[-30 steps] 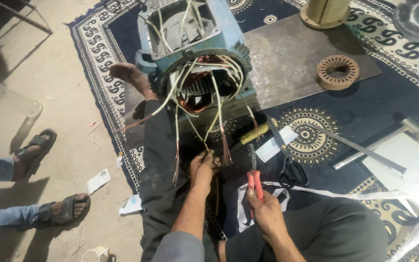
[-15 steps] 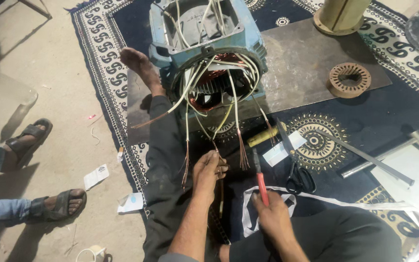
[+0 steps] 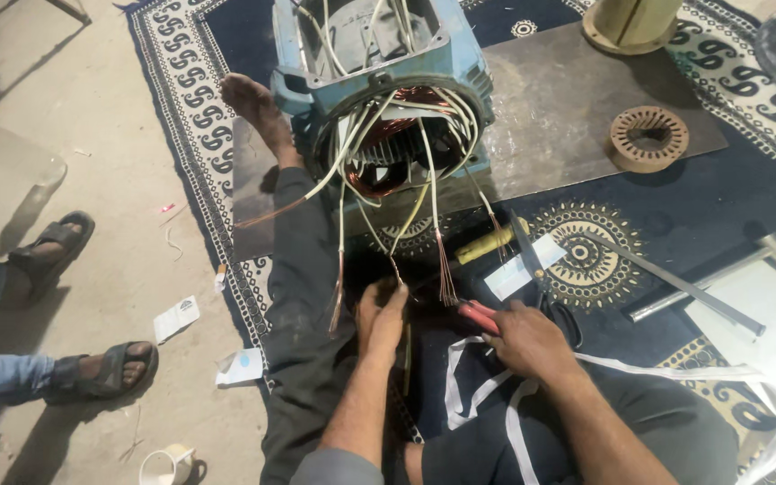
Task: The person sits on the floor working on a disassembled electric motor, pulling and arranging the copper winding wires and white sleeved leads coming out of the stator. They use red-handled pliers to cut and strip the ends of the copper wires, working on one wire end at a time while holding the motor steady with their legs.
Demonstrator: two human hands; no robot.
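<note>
On the far left we are seeing two sandalled feet (image 3: 65, 310) of another person resting on the bare concrete floor (image 3: 92, 135), with two scraps of paper (image 3: 177, 317) lying nearby. Our own bare foot (image 3: 258, 108) is bracing against one blue motor housing (image 3: 379, 81), which is standing on a metal plate (image 3: 568, 99) over a patterned rug (image 3: 729, 198). Many wires (image 3: 424, 216) are spilling out of it toward us. Our left hand (image 3: 381, 316) is pinching one wire end; our right hand (image 3: 532, 341) is closing around red-handled pliers (image 3: 480, 314). Compared with half a second ago, the pliers are now lying flatter, pointing left. Further right, one yellow-handled tool (image 3: 487, 244), one pair of scissors (image 3: 545, 278) and one round toothed ring (image 3: 648, 136) are lying apart.
</note>
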